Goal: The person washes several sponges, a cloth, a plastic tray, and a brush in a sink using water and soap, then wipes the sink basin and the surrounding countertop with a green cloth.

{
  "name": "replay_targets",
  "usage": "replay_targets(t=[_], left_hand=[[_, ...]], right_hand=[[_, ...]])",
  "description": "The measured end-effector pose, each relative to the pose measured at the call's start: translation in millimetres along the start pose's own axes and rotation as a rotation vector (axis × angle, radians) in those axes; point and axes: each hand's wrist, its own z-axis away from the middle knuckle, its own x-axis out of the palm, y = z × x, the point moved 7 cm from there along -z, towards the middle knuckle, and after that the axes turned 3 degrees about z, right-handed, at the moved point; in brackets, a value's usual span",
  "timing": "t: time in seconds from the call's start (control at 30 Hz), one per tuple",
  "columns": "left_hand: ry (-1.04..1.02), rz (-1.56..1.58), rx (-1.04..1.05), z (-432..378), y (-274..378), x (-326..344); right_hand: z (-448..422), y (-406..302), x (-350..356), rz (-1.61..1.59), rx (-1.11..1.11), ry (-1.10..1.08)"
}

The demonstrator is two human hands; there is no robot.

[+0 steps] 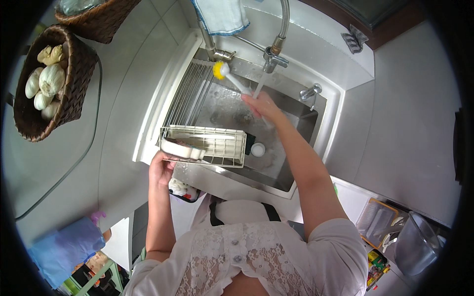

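My right hand (262, 105) is closed around the white handle of a dish brush (220, 70) with yellow bristles, over the steel sink (274, 155). Water runs from the spring-hose faucet (273, 61) onto the hand and handle. My left hand (163, 168) grips the near left edge of a cream wire basket (226, 164), which is held over the front left of the sink. Inside the basket lie a white sponge-like item (181, 148) and a slim white utensil (207, 136). Beside the basket, a small round white object (257, 149) and a dark green scouring pad (250, 142) are in the sink.
A metal roll-up rack (190, 92) covers the sink's left side. A second faucet (222, 55) and a small dispenser tap (310, 92) stand at the rim. A cloth (224, 16) hangs above. Woven baskets, one holding garlic (52, 80), are on the left counter.
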Motion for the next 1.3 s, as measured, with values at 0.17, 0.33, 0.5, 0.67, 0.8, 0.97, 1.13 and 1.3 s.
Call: replay_targets(t=[0.17,0.33,0.5,0.67,0.8,0.97,1.13,1.3], left_hand=[[-0.171,-0.144,-0.068,-25.5,-34.3,22.7],[-0.143,-0.151,-0.166,-64.4,-82.4,41.3],[-0.135,-0.192,-0.183,-73.0,-94.5,42.9],[-0.131,-0.150,-0.199,-66.5,-87.4,39.6],[-0.091,-0.082,-0.206,-66.2,-83.7,34.2],[-0.072,-0.135,-0.184,-97.1,-100.9,51.7],[-0.021,-0.272,-0.248,-156.0,-142.0,37.1],[0.050,-0.280,-0.271,-184.0,-169.6,22.1]], right_hand=[[12.9,37.1,-18.3,0.417,0.080,0.130],[22.6,-17.8,-10.5,0.423,-0.282,0.308],[-27.2,-74.3,9.9,0.498,-0.280,0.521],[-65.4,-106.7,5.4,0.427,-0.579,0.895],[-72.4,-129.8,17.1,0.380,-0.602,0.714],[-62.5,-109.8,2.2,0.323,-0.470,0.650],[0.7,-45.3,-9.0,0.310,-0.289,0.513],[58.9,-18.7,-24.8,0.375,-0.182,0.471]])
